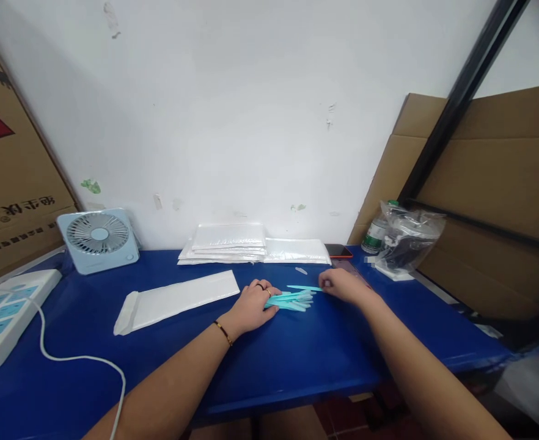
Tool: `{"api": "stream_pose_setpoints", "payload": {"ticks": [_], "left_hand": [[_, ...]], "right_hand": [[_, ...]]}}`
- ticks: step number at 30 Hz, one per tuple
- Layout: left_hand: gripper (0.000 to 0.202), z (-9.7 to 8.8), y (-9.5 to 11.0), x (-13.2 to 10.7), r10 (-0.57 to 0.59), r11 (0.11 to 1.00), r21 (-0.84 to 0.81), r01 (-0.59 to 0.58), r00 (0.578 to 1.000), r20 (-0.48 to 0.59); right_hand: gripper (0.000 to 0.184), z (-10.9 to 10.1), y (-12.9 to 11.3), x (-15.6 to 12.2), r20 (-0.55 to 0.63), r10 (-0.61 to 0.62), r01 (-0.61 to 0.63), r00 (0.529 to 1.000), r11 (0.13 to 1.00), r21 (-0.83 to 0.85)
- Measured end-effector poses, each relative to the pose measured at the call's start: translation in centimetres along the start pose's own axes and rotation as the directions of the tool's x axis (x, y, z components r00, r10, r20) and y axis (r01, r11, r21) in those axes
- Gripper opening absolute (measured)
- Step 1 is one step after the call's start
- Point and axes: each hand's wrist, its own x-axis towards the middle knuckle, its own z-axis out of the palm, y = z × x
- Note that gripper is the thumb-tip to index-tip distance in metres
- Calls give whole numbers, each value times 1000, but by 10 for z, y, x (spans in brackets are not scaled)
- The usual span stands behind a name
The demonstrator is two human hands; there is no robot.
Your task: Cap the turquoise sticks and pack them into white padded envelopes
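My left hand [253, 304] rests on the blue table [297, 354], its fingers curled around a bundle of thin turquoise plastic sticks [294, 299]. My right hand [340, 285] lies just to the right, fingers pinched on the end of a single turquoise stick [304, 288] that lies above the bundle. A white padded envelope [178, 299] lies flat to the left of my left hand.
A stack of white envelopes [251, 250] sits by the wall, a phone [339, 250] beside it. A small blue fan [99, 239] and a power strip [3, 311] with cable stand left. A bottle [376, 232] and a plastic bag [407, 238] stand right; cardboard leans on both sides.
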Motion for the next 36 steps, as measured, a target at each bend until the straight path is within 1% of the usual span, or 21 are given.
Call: {"api": "stream_pose_setpoints", "payload": {"ticks": [2, 4, 5, 6, 7, 8, 9, 10, 11, 12, 13, 14, 17, 19, 22, 24, 26, 28, 31, 34, 36], "left_hand": [[44, 2, 5, -1, -14, 1000, 20, 15, 999, -44], [52, 4, 9, -1, -32, 998, 58, 39, 993, -112], [57, 5, 9, -2, -33, 996, 77, 44, 990, -138], [62, 6, 9, -1, -32, 995, 93, 46, 988, -152], [64, 7, 8, -1, -30, 994, 103, 46, 988, -150], [65, 8, 7, -1, -30, 993, 106, 44, 991, -133], [64, 8, 5, -1, -31, 993, 106, 43, 994, -107], [63, 9, 4, -1, -35, 993, 105, 44, 996, -79], [62, 9, 3, -1, -40, 993, 107, 45, 998, -54], [61, 9, 3, -1, -43, 993, 112, 47, 998, -38], [62, 8, 4, -1, -44, 992, 121, 47, 999, -30], [63, 8, 5, -1, -44, 991, 129, 48, 999, -28], [64, 3, 8, 0, -36, 991, 130, 40, 999, -35], [58, -1, 6, 4, -58, 991, 120, 66, 996, -65], [45, -7, -4, 15, -177, 972, 133, 193, 976, -126], [38, -10, -12, 25, -239, 955, 149, 255, 964, -121], [30, -13, -19, 33, -248, 953, 159, 258, 965, -81], [27, -15, -23, 39, -226, 958, 165, 234, 972, -63], [24, -16, -26, 42, -220, 957, 170, 235, 970, -105], [25, -16, -32, 41, -268, 948, 141, 284, 955, -126], [24, -17, -37, 40, -269, 951, 116, 285, 953, -137]], "right_hand": [[18, 4, -19, 20, -15, -127, 128, 992, 989, 71], [17, 9, -35, 36, -31, -249, 251, 968, 952, 175], [16, 11, -40, 43, -32, -301, 300, 953, 924, 237], [15, 13, -42, 47, -50, -323, 324, 945, 902, 286], [15, 14, -42, 51, -87, -309, 320, 947, 893, 315], [14, 15, -39, 53, -142, -252, 286, 957, 903, 321], [14, 16, -33, 53, -206, -165, 225, 965, 924, 311], [13, 17, -28, 53, -266, -70, 150, 961, 944, 294], [13, 17, -22, 52, -309, 5, 87, 951, 956, 281], [12, 18, -17, 50, -321, 44, 50, 946, 959, 278], [11, 19, -14, 47, -309, 49, 43, 950, 958, 285], [11, 21, -14, 45, -277, 25, 62, 960, 952, 300], [15, 26, -24, 40, -135, -139, 179, 981, 917, 358], [15, 29, -34, 39, -69, -194, 206, 979, 906, 370], [11, 33, -42, 41, -20, -175, 170, 984, 913, 370], [11, 33, -42, 43, -20, -165, 160, 986, 909, 385], [12, 31, -40, 44, -44, -153, 157, 987, 896, 416], [14, 28, -38, 44, -41, -136, 140, 990, 879, 456], [14, 23, -32, 44, -10, -120, 110, 993, 872, 477], [16, 20, -22, 43, -30, -92, 95, 995, 879, 467], [18, 18, -16, 43, -47, -66, 81, 997, 877, 473]]}}
